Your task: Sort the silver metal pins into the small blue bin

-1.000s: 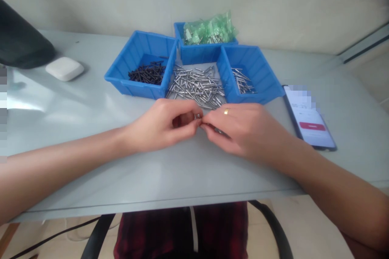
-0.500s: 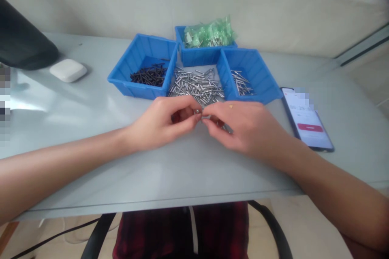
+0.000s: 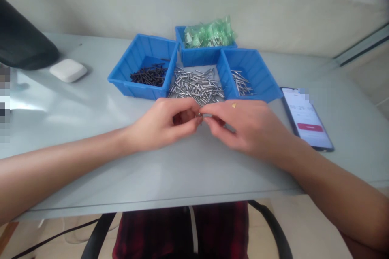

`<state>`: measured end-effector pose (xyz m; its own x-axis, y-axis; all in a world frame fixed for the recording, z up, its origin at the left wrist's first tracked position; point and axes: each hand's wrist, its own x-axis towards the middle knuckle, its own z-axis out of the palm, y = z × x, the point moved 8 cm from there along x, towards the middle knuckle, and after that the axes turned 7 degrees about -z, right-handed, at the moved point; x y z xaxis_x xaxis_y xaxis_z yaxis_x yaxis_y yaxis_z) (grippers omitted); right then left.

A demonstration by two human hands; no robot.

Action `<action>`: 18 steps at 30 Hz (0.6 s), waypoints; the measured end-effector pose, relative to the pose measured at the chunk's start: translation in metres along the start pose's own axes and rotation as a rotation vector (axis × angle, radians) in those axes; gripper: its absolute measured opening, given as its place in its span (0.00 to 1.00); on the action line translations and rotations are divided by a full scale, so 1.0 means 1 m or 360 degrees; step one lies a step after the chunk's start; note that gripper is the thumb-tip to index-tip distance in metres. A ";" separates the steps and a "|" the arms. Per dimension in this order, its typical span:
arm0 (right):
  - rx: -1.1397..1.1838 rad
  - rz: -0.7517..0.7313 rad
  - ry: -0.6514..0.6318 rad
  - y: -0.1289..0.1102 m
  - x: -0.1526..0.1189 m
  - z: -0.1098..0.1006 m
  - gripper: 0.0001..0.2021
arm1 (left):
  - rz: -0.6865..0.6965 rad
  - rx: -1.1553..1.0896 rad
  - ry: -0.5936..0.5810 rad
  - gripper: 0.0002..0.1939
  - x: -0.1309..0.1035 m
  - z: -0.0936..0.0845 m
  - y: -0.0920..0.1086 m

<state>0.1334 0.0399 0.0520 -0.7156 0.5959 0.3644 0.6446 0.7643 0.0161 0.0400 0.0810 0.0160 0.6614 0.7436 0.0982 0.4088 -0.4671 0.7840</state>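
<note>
My left hand (image 3: pixel 170 121) pinches a tiny silvery metal pin (image 3: pixel 199 115) upright between thumb and forefinger, its round end showing at the fingertips. My right hand (image 3: pixel 240 123) meets it there, forefinger and thumb curled close together in a pinch. What lies between the right fingertips is too small to make out. Just beyond both hands a loose pile of silvery metal pins (image 3: pixel 197 85) lies on the table, framed by three blue bins.
The left blue bin (image 3: pixel 121 83) holds dark pins (image 3: pixel 148 76); the right blue bin (image 3: pixel 264 85) has some silvery pins (image 3: pixel 241 83). Green plastic wrap (image 3: pixel 209 32) fills the back bin (image 3: pixel 200 56). A phone (image 3: pixel 306 119), a white case (image 3: pixel 68 70) and a dark cylinder (image 3: pixel 24 36) stand around.
The fingertips have shifted slightly, and the small pin between them has turned and sits a little lower. The right hand has tilted a bit; the bins and piles are unchanged.
</note>
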 end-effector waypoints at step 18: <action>-0.0021 0.0046 -0.0007 0.002 0.000 0.000 0.12 | 0.0001 0.0021 0.0017 0.07 -0.001 0.000 0.000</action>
<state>0.1344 0.0411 0.0520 -0.6979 0.6188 0.3607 0.6685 0.7435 0.0181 0.0392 0.0806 0.0160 0.6548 0.7485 0.1051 0.4169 -0.4736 0.7758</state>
